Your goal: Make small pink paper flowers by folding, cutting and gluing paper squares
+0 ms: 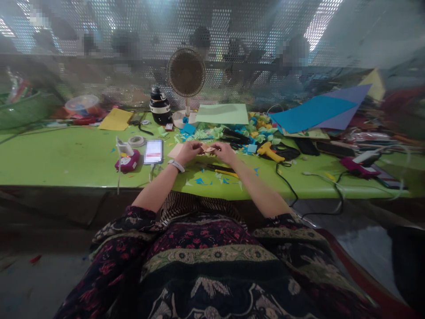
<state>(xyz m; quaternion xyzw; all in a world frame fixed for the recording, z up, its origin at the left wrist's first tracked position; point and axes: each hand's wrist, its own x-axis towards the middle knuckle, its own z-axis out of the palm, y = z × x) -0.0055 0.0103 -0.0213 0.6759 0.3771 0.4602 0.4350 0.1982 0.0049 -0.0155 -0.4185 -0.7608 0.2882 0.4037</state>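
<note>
My left hand [190, 152] and my right hand [224, 153] meet over the near middle of the green table. Between them they pinch a small piece of peach-coloured paper [208, 149], one hand at each side of it. Its exact shape is too small to make out. By my left hand lies a flat peach sheet [175, 150]. Below the hands rest a yellow-handled cutting tool [226, 173] and scattered blue and green paper scraps [200, 181]. To the right of my right hand lies a yellow glue gun [270, 152] with a black cord.
Left of my hands are a lit phone [153, 152], a tape roll [136, 141] and a purple power socket [128, 161]. Behind stand a black bottle [160, 107], a fan [186, 73], a pale green sheet [223, 114] and paper pieces [214, 133]. Blue sheets [314, 113] lie right.
</note>
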